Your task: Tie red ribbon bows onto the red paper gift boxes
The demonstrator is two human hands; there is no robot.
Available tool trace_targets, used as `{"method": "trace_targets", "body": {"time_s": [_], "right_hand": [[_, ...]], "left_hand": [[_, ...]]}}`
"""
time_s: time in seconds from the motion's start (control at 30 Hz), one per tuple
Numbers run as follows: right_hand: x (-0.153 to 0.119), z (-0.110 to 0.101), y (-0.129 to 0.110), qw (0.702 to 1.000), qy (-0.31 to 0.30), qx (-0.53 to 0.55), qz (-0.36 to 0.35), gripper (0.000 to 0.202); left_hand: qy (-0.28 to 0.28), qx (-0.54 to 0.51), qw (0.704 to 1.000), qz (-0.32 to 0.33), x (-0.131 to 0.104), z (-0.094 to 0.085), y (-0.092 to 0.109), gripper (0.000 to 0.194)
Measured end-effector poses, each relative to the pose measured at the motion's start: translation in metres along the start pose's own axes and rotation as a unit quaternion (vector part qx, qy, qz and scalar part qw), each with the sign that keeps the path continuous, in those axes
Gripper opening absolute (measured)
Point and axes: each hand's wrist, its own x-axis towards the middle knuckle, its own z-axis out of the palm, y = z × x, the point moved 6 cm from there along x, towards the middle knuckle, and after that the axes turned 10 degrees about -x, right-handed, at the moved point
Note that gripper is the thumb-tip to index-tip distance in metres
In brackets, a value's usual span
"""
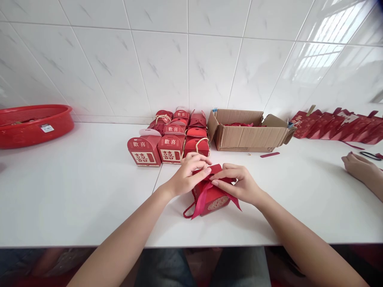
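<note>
A small red gift box with a pale round emblem on its front stands near the front of the white table. A red ribbon is at its top, with two tails hanging down over the front. My left hand comes from the left, its thumb and fingers closed around the ribbon by the top flap. From the right, my right hand pinches the ribbon at the middle. The fingers partly hide the knot area. A twisted red cord handle loops out at the box's lower left.
Behind stand several red gift boxes in rows. An open cardboard box holds red items. More red boxes line the wall at right, near another person's hand. A red plastic basket sits far left.
</note>
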Motion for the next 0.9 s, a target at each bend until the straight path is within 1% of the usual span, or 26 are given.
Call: {"method": "trace_targets", "body": {"time_s": [0.2,0.37,0.47,0.57,0.63,0.73,0.8,0.9], "right_hand": [[0.0,0.002,-0.003,0.996,-0.075,-0.02,-0.032,0.016],[0.0,0.002,-0.005,0.995,-0.088,-0.027,-0.036,0.015],[-0.001,0.001,-0.001,0.997,-0.078,0.01,-0.004,0.015],[-0.001,-0.002,0.009,0.994,-0.052,0.084,0.055,0.018],[-0.002,-0.004,0.016,0.983,-0.033,0.151,0.096,0.018],[-0.002,-0.003,0.025,0.96,-0.019,0.237,0.15,0.016],[-0.002,-0.002,0.029,0.949,-0.017,0.265,0.173,0.015],[-0.001,-0.003,0.032,0.942,-0.005,0.277,0.191,0.012]], "left_hand": [[0.011,0.036,0.999,-0.008,0.001,-0.003,-0.004,0.025],[0.023,0.063,0.998,-0.004,0.002,-0.008,-0.006,0.024],[0.043,0.057,0.997,0.002,0.001,-0.011,-0.005,0.025],[0.058,0.018,0.998,-0.002,0.0,-0.01,-0.005,0.027],[0.064,-0.015,0.998,-0.003,-0.001,-0.006,-0.004,0.029],[0.071,-0.07,0.995,0.01,0.0,0.001,-0.002,0.037],[0.072,-0.1,0.992,0.01,0.0,0.006,-0.001,0.041],[0.063,-0.123,0.99,-0.009,0.001,0.01,-0.003,0.045]]}}
